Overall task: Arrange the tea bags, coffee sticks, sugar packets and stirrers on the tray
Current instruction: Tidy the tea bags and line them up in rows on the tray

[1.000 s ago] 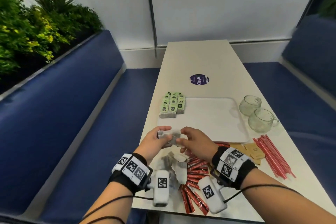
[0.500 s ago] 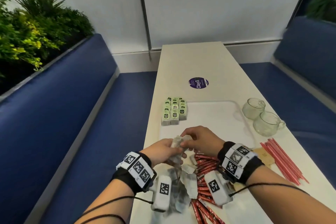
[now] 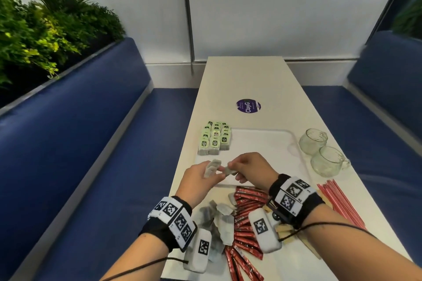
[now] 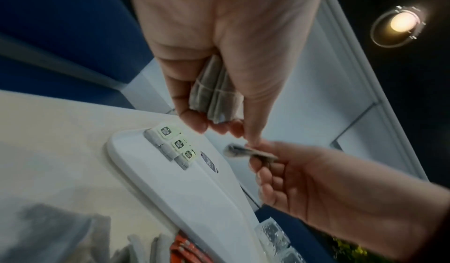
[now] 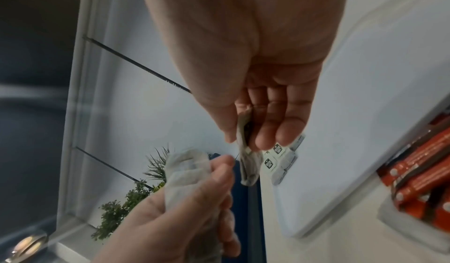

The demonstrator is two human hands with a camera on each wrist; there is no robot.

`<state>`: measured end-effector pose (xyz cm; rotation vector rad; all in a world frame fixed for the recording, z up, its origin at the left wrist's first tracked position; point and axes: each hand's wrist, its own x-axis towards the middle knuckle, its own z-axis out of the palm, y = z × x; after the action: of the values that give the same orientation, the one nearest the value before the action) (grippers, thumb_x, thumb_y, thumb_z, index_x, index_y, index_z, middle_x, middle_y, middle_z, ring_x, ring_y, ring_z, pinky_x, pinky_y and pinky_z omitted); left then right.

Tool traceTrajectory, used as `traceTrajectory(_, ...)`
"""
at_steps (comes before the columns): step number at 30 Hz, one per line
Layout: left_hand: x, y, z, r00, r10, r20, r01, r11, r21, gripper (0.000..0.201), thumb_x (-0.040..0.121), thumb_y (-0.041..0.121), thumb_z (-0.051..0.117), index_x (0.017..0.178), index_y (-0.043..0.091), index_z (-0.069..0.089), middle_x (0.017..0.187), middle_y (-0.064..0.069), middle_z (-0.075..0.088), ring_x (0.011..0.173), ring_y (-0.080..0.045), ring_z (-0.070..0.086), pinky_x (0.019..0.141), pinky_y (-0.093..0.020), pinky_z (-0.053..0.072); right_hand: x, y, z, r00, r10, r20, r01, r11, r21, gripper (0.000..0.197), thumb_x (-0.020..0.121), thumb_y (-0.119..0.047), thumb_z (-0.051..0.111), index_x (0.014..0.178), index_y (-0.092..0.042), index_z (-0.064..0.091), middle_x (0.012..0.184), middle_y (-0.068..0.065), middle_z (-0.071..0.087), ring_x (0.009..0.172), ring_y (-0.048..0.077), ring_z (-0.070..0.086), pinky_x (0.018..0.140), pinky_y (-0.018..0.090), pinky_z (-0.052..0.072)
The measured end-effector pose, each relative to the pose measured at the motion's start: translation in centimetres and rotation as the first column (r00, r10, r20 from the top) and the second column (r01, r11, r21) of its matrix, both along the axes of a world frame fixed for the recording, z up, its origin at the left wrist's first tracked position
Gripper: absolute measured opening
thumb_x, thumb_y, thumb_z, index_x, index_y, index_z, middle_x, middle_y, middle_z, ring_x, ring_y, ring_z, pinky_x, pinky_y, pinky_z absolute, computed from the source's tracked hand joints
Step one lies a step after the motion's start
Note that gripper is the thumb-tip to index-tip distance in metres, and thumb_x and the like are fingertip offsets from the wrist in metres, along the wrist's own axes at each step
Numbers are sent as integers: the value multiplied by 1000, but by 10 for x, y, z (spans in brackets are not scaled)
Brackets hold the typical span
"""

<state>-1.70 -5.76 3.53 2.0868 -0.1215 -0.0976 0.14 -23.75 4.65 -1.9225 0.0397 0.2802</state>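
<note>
Grey tea bags [image 3: 211,167] fill left hand [image 3: 201,173]; right hand [image 3: 251,166] pinches one.

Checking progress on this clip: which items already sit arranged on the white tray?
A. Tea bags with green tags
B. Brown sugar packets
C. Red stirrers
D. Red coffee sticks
A: the tea bags with green tags stand in rows at the far left corner of the tray, while the coffee sticks and stirrers lie on the table outside it.
</note>
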Motion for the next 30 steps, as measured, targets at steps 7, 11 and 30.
traceTrajectory(7, 8, -14, -6, 999, -30, 40, 16, 947, 322, 36, 86, 49, 66, 76, 14, 67, 71, -2, 68, 72, -20, 62, 65, -33, 46, 0, 1, 15, 972, 40, -230, 20, 967, 253, 28, 93, -5, 47, 101, 15, 66, 74, 18, 65, 59, 20, 56, 59, 27, 50)
traceTrajectory(11, 13, -12, 0, 1000, -6, -8, 8, 962, 272, 28, 92, 29, 62, 68, 14, 59, 76, -14, 68, 69, -25, 58, 61, -33, 39, 10, -8, 4, 991, 78, -112, -62, 988, 141, 21, 96, -7, 50, 106, 0, 67, 75, 10, 63, 59, 16, 58, 62, 29, 56)
traceTrajectory(30, 135, 16, -22, 804, -6, -595, -288, 871, -398, 28, 99, -3, 33, 105, 1, 60, 91, -11, 64, 75, -25, 67, 69, -35, 59, 141, -15, -67, 999, 25, -31, -36, 894, -447, 13, 91, -24, 66, 78, -23, 65, 79, -6, 64, 69, 11, 56, 69, 24, 43)
